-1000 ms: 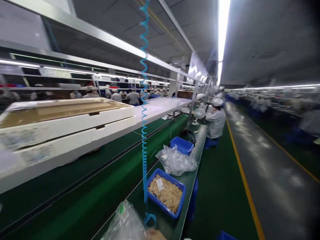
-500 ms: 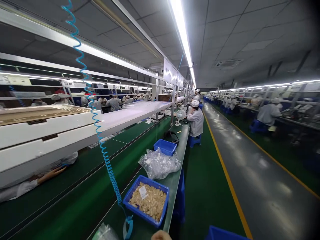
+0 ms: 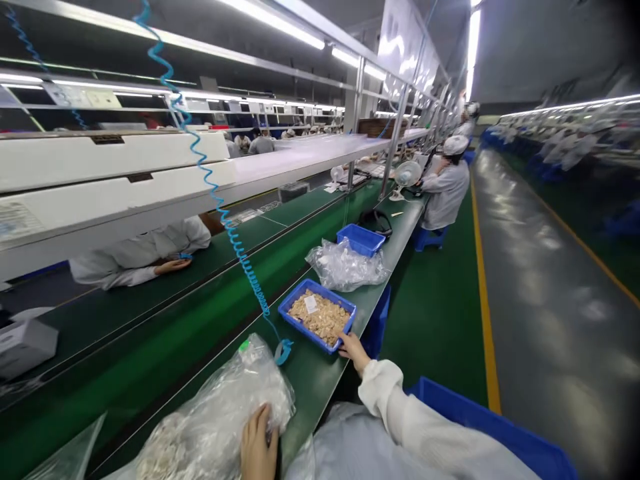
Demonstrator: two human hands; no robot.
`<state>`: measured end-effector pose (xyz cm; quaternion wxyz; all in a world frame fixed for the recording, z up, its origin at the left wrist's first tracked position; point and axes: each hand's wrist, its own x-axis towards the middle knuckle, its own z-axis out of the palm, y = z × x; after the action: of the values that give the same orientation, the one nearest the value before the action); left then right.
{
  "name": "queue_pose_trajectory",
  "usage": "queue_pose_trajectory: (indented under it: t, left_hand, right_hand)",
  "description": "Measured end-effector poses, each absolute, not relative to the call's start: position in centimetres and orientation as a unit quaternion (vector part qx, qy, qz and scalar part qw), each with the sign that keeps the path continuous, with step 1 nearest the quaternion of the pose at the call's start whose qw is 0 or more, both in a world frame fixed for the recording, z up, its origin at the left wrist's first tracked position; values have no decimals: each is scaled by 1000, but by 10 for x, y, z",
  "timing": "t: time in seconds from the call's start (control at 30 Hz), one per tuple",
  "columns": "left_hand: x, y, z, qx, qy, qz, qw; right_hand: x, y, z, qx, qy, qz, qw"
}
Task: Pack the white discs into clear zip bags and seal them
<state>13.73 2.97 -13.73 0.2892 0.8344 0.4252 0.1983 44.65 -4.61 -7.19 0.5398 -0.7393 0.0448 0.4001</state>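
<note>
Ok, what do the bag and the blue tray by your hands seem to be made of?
The bag looks like thin clear plastic film, glossy and creased, with the contents showing through. The tray looks like moulded plastic, solid blue with a smooth, shiny rim.

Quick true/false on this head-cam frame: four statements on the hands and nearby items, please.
The right hand touches the blue plastic tray. True.
The left hand rests on a clear plastic bag. True.
The tray is empty. False: it holds tan pieces and a white label.
The desk fan stands beside the left hand. False: it stands well beyond the tray, by a seated co-worker.
</note>
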Motion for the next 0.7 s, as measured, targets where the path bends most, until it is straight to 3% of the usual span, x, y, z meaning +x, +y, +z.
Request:
queue_pose_trajectory:
  t: [0.4, 0.7]
  left_hand:
    - [129, 31, -119, 827, 407, 156, 356]
    - [130, -5, -76, 775, 423, 267, 386]
  right_hand:
    - [470, -100, -66, -765, 76, 256, 586]
    - [443, -130, -70, -719, 78, 271, 636]
